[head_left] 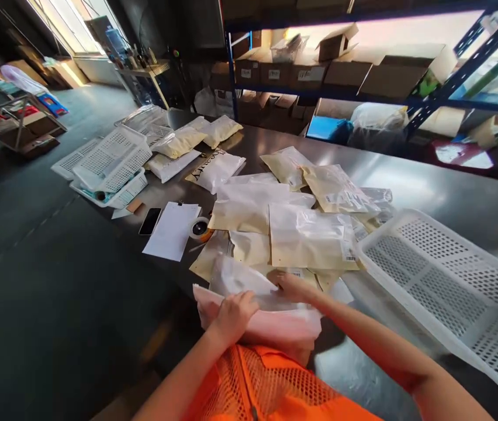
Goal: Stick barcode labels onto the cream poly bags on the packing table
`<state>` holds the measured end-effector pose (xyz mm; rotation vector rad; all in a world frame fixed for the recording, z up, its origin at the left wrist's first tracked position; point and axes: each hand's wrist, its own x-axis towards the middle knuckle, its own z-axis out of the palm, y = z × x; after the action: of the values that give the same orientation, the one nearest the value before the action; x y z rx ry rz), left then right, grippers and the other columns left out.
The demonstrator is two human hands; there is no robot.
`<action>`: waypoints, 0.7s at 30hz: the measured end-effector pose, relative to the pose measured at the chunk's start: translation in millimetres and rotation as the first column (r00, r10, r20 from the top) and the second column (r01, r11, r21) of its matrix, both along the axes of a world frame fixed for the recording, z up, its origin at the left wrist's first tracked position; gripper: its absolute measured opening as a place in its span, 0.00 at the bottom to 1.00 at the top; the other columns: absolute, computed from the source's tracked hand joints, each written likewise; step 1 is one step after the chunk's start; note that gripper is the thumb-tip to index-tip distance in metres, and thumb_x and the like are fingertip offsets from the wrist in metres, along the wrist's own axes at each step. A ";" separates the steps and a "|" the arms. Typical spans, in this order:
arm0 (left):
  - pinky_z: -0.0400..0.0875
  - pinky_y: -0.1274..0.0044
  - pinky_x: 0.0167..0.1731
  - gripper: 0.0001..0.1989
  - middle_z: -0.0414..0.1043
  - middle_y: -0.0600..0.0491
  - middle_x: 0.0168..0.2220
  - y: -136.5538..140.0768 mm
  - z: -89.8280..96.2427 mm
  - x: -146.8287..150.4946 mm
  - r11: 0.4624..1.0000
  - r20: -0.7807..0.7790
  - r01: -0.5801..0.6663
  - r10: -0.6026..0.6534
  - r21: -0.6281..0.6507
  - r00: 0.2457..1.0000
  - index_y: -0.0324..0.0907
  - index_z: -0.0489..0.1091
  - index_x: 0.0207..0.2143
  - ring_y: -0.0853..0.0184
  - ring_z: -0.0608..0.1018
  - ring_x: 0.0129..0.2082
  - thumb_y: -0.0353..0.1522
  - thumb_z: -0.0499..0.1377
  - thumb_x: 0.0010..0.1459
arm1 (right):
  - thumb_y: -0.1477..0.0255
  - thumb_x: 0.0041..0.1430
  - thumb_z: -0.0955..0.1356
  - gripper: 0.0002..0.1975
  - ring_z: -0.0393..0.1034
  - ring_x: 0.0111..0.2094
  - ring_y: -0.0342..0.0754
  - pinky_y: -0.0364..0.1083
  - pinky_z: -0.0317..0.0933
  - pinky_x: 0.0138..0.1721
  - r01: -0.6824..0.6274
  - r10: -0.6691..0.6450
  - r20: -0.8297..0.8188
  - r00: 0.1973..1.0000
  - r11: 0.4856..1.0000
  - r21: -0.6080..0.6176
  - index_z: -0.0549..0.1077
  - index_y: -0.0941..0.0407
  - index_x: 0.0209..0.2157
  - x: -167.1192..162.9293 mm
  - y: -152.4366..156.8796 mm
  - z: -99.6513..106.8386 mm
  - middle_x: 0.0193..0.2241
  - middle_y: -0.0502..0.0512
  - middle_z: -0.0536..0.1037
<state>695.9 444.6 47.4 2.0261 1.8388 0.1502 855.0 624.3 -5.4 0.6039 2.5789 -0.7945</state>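
At the table's near edge, against my body, is a large translucent pinkish-white plastic bag (275,327). Its mouth gapes toward the table. My left hand (237,316) is closed over the bag's near rim. My right hand (293,287) is closed on film at the mouth's far side, its fingertips partly hidden. Just beyond both hands lies a loose heap of flat plastic packets with frosted fronts and beige backs, among them a packet with a barcode label (310,237). What the large bag contains cannot be seen.
A white perforated basket (446,286) stands on the steel table (270,137) at right. Stacked baskets (109,158), a phone (150,222), clipped paper (172,231) and a tape roll (199,228) lie left. More packets (179,141) sit farther back; boxes fill blue-framed shelves (358,99) behind.
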 end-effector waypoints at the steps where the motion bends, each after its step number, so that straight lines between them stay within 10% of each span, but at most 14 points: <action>1: 0.72 0.62 0.50 0.13 0.72 0.43 0.54 -1.9 0.7 2.8 0.998 0.003 -0.001 0.000 0.064 1.000 0.41 0.74 0.32 0.53 0.75 0.53 0.22 0.52 0.62 | 0.72 0.57 0.69 0.07 0.70 0.43 0.52 0.46 0.63 0.42 0.002 -0.003 -0.041 0.999 1.000 -0.028 0.74 0.58 0.38 8.1 -5.3 1.0 0.44 0.60 0.74; 6: 0.60 0.59 0.62 0.14 0.64 0.47 0.63 2.4 8.8 15.5 0.965 -0.092 0.087 -0.065 0.249 0.994 0.41 0.74 0.28 0.53 0.64 0.64 0.22 0.52 0.62 | 0.80 0.47 0.69 0.10 0.67 0.31 0.47 0.43 0.59 0.32 -0.160 0.111 -0.210 0.971 0.960 -0.229 0.72 0.57 0.34 39.1 -16.1 39.6 0.31 0.52 0.74; 9: 0.73 0.64 0.45 0.12 0.78 0.48 0.39 6.1 15.6 25.6 0.949 -0.146 0.196 -0.164 0.248 0.976 0.42 0.72 0.26 0.59 0.79 0.41 0.23 0.55 0.60 | 0.74 0.50 0.70 0.11 0.69 0.30 0.45 0.41 0.60 0.31 -0.420 0.331 -0.264 0.906 0.775 -0.471 0.74 0.54 0.38 41.3 9.3 66.2 0.30 0.47 0.75; 11: 0.71 0.71 0.28 0.10 0.73 0.53 0.26 0.1 19.0 37.4 0.924 -0.149 0.260 -0.226 0.279 0.963 0.42 0.69 0.25 0.63 0.76 0.26 0.23 0.56 0.59 | 0.67 0.56 0.68 0.11 0.71 0.34 0.47 0.42 0.64 0.36 -0.364 0.280 -0.236 0.931 0.775 -0.517 0.75 0.54 0.41 36.9 52.4 72.0 0.34 0.50 0.78; 13: 0.62 0.74 0.20 0.08 0.70 0.55 0.24 -12.7 19.9 53.5 0.893 -0.138 0.295 -0.262 0.341 0.955 0.43 0.68 0.27 0.65 0.73 0.22 0.24 0.57 0.59 | 0.65 0.62 0.64 0.15 0.72 0.41 0.51 0.48 0.65 0.44 -0.025 -0.040 -0.252 0.967 0.968 -0.250 0.74 0.55 0.46 31.2 109.8 65.2 0.41 0.56 0.78; 14: 0.60 0.75 0.19 0.06 0.70 0.56 0.24 -20.4 19.2 62.4 0.875 -0.122 0.301 -0.275 0.379 0.954 0.44 0.69 0.31 0.66 0.72 0.21 0.25 0.57 0.59 | 0.66 0.63 0.64 0.18 0.70 0.47 0.55 0.52 0.63 0.50 0.190 -0.198 -0.271 0.942 0.980 -0.057 0.71 0.57 0.52 29.0 139.2 57.9 0.47 0.61 0.76; 17: 0.57 0.75 0.19 0.19 0.69 0.59 0.23 -41.4 13.7 87.6 0.866 -0.055 0.248 -0.250 0.435 0.967 0.47 0.65 0.52 0.68 0.71 0.19 0.25 0.57 0.58 | 0.66 0.60 0.68 0.37 0.49 0.65 0.68 0.67 0.49 0.59 0.442 -0.418 -0.144 0.897 0.847 0.293 0.54 0.62 0.66 27.5 207.6 30.1 0.64 0.73 0.58; 21: 0.60 0.71 0.19 0.30 0.73 0.55 0.24 -52.7 6.2 105.7 0.928 0.091 0.027 -0.066 0.372 0.994 0.35 0.63 0.55 0.66 0.73 0.20 0.24 0.59 0.47 | 0.60 0.38 0.80 0.50 0.49 0.63 0.77 0.79 0.38 0.56 0.366 -0.402 0.040 0.915 0.868 0.336 0.62 0.61 0.62 28.9 231.6 10.9 0.60 0.76 0.64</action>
<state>801.6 391.9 53.6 2.2571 1.8012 0.6193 883.9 856.0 5.5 1.2576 2.5351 -0.4294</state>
